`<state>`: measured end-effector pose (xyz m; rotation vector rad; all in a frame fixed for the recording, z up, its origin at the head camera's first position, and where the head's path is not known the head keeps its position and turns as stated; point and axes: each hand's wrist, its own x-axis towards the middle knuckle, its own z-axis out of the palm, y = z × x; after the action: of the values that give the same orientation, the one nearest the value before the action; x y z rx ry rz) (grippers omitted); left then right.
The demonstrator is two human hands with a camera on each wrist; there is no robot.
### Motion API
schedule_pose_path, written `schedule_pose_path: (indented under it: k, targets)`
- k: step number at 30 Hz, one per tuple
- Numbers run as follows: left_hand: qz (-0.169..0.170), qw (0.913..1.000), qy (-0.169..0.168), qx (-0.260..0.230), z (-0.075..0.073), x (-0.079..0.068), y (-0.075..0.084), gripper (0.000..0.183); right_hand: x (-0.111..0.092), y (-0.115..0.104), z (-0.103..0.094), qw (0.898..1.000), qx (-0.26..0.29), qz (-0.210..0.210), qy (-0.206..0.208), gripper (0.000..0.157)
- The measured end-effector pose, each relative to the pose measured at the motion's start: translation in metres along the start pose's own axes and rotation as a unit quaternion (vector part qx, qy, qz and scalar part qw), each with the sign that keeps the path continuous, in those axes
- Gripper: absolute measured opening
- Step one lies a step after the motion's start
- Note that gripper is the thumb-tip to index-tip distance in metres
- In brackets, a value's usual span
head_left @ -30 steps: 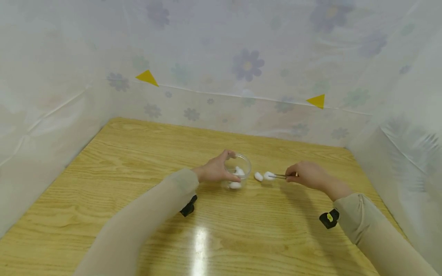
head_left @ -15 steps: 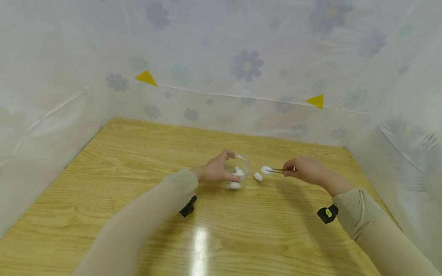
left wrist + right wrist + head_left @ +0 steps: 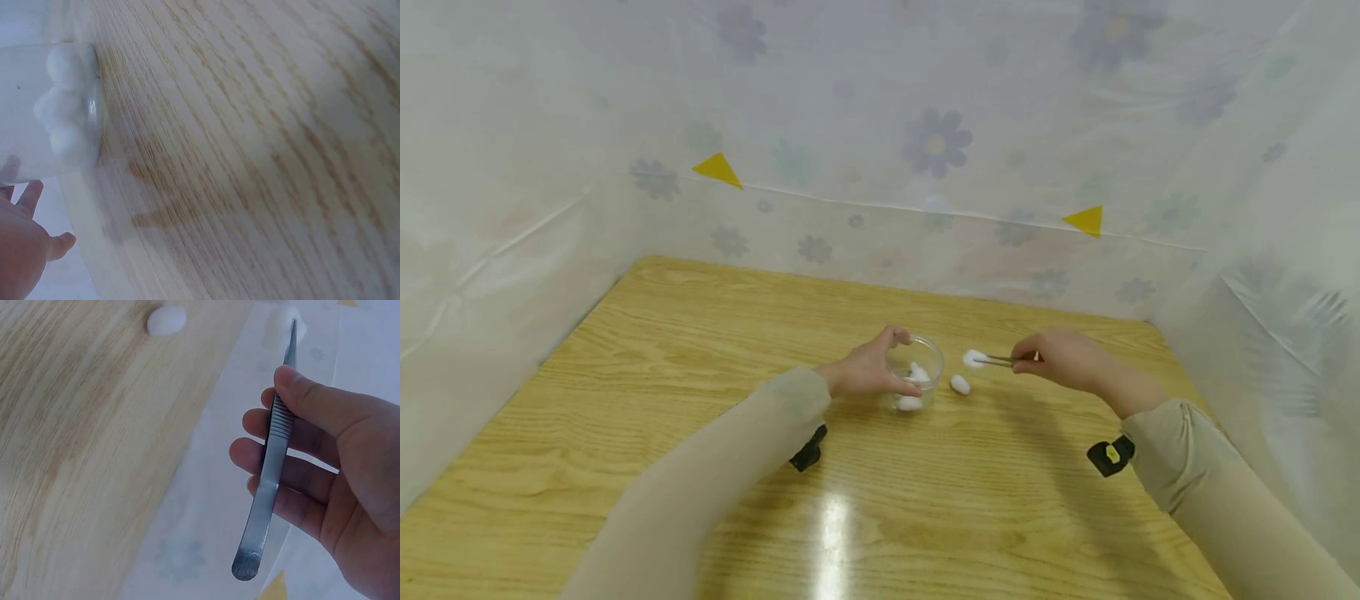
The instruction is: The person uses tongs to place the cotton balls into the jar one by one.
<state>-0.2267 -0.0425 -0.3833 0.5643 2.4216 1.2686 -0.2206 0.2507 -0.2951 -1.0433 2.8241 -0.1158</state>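
My left hand (image 3: 868,367) grips a clear round jar (image 3: 929,350) from its left side, thumb and fingers around the rim area. Inside the jar lie several white cotton balls (image 3: 65,109), bunched at its bottom in the left wrist view. My right hand (image 3: 1060,360) pinches metal tweezers (image 3: 272,469) between thumb and fingers. At the tweezers' tips a cotton ball (image 3: 975,358) is held above the table, to the right of the jar and apart from it. Another cotton ball (image 3: 960,384) lies on the table just right of the jar.
The wood-grain table (image 3: 820,317) is enclosed by pale flowered sheeting (image 3: 850,100) at the back and both sides. Two yellow triangles (image 3: 718,169) mark the back sheet. A black device sits on each wrist.
My right hand has raised the tweezers and their cotton ball off the table, moving away from me and slightly left. The left hand and the jar have stayed in place.
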Motion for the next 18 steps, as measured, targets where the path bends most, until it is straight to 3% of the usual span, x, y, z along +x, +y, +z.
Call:
schedule_pose_path:
  k: [18]
  targets:
    - [-0.002, 1.0000, -0.004, -0.007, -0.001, -0.001, 0.000, 0.090, 0.010, -0.009, -0.013, 1.000, 0.003, 0.000, -0.007, 0.011]
